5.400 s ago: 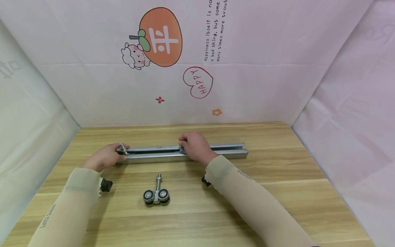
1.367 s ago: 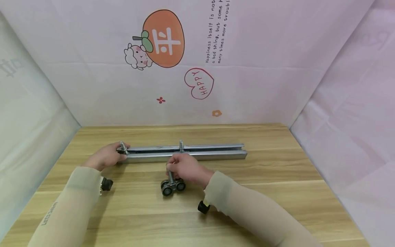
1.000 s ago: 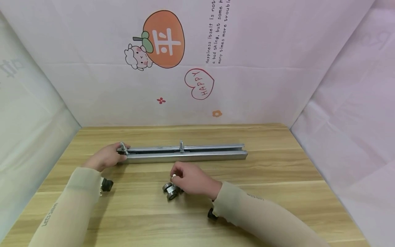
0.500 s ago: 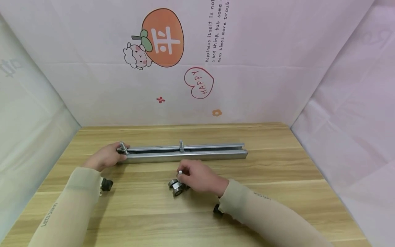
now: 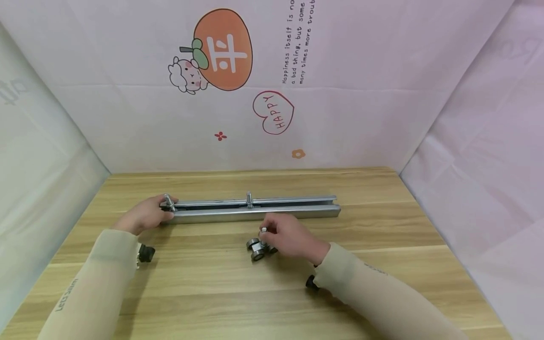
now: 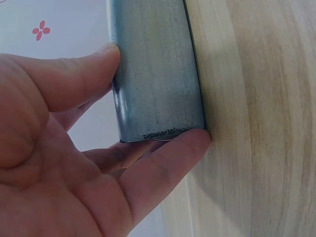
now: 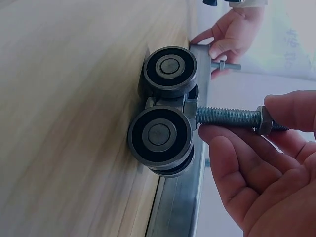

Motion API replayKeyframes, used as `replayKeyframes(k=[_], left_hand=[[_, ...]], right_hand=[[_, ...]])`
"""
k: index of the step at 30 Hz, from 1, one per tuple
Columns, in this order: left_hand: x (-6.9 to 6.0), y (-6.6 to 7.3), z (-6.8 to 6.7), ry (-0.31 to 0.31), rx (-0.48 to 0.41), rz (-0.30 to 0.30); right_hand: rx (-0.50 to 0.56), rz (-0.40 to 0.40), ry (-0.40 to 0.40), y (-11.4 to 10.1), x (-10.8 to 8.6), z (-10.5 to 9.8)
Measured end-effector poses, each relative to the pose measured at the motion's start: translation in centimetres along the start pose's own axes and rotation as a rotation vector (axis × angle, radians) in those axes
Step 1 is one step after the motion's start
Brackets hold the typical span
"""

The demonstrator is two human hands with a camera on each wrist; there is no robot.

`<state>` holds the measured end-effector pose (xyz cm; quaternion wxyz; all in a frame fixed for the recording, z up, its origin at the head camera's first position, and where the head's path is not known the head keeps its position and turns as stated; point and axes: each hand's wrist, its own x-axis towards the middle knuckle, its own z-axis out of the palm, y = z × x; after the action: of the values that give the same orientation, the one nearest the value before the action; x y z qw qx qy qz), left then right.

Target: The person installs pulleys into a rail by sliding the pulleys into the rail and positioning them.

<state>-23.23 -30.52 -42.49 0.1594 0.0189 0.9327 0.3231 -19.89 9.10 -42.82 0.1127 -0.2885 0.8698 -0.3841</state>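
Note:
A silver C-shaped metal track (image 5: 297, 213) lies across the table with its slot facing up. My left hand (image 5: 146, 215) holds the track's left end, thumb on its side and fingers at the end face, as the left wrist view shows. Two threaded bolts stick up from the slot: one bolt (image 5: 169, 202) beside the left hand, another bolt (image 5: 249, 199) near the middle. My right hand (image 5: 291, 236) pinches the bolt of a roller trolley (image 7: 160, 133) between thumb and fingers. Its black-faced wheels hang lowest, just in front of the track.
The wood-grain table (image 5: 191, 293) is bounded by a printed white cloth backdrop (image 5: 348, 118) behind and pale cloth walls at both sides. The track's right end is open. Black wrist-camera parts sit under both sleeves.
My right hand has left the middle bolt in the track, picked up the roller trolley from the table, and carried it rightward, lately also toward the track. The left hand has stayed put.

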Motion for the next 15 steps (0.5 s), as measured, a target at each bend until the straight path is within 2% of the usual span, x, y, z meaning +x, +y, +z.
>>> replayKeyframes(k=[8,15], left_hand=[[0.0,0.1,0.0,-0.002,0.000,-0.003],[-0.1,0.1,0.0,0.003,0.005,-0.001]], right_hand=[[-0.005,0.067,0.024,1.3,-0.8,-1.5],[-0.064,0.105,0.057,2.4,-1.5,-3.1]])
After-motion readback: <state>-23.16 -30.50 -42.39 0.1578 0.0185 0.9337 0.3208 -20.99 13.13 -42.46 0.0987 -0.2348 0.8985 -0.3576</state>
